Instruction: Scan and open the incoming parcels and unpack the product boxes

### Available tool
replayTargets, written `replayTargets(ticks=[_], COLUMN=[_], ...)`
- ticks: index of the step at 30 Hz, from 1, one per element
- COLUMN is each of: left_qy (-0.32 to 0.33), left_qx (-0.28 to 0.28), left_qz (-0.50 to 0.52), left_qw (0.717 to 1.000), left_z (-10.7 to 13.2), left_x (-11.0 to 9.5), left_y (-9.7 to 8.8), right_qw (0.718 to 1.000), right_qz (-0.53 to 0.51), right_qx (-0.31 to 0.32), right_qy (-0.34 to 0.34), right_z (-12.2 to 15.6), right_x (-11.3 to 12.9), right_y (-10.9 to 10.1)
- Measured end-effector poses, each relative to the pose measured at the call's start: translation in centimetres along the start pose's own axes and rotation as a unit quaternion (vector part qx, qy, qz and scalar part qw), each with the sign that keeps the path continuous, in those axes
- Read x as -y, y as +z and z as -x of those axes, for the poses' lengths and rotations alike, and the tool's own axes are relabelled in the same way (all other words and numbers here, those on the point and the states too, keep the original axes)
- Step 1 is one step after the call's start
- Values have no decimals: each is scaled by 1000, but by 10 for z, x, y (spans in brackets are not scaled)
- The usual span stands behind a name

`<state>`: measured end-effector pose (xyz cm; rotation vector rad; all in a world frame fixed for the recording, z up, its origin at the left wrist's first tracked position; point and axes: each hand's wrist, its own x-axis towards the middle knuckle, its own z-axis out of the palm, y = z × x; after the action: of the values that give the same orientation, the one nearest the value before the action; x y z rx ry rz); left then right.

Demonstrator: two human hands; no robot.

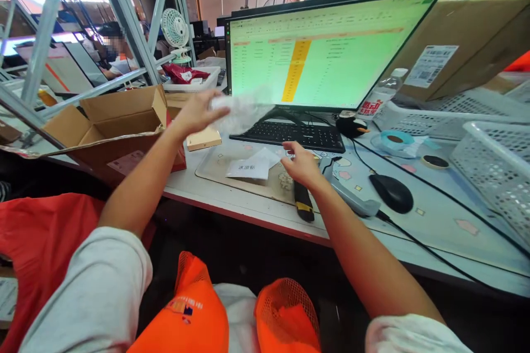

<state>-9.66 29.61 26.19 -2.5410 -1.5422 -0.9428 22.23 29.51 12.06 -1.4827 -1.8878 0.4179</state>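
Observation:
My left hand [201, 113] is closed on a clear, whitish plastic bag [248, 112], blurred by motion, in front of the monitor and over the keyboard's left end. What the bag contains, if anything, I cannot make out. My right hand [303, 164] hovers above the desk mat, fingers apart, with nothing seen in it. Close below it lies a black and yellow box cutter [304, 202], beside a grey handheld scanner [351, 194]. White paper slips [248, 169], one with printed characters, rest on the mat between the hands.
An open cardboard box [120, 121] stands left, beside a small tan box [204, 139]. Behind are the keyboard [298, 135] and monitor [323, 55]. On the right are a mouse [391, 192], cables, tape rolls [396, 140], a bottle [381, 94] and white baskets [497, 171].

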Motion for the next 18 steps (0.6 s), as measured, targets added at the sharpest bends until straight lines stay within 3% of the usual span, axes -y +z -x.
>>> replayTargets(ticks=[2, 5, 8, 10, 13, 16, 18], left_qy=[-57, -158, -198, -192, -185, -187, -172], left_qx=[-13, -6, 1, -22, -70, -93, -77], left_qz=[15, -14, -31, -40, -94, -155, -164], left_qw=[998, 987, 980, 980, 976, 966, 968], left_z=[48, 115, 147, 148, 137, 127, 123], left_x=[11, 25, 36, 38, 29, 13, 2], left_y=[42, 108, 149, 159, 157, 155, 156], right_qw=[998, 987, 956, 938, 942, 954, 959], right_qz=[20, 89, 213, 275, 281, 247, 233], right_qx=[-50, -136, -202, -212, -177, -158, -154], right_qy=[15, -15, -17, 16, 60, 56, 50], right_z=[6, 20, 40, 56, 75, 85, 87], right_x=[-16, -68, -140, -187, -237, -255, -255], right_y=[-24, -79, -134, -157, -166, -159, -153])
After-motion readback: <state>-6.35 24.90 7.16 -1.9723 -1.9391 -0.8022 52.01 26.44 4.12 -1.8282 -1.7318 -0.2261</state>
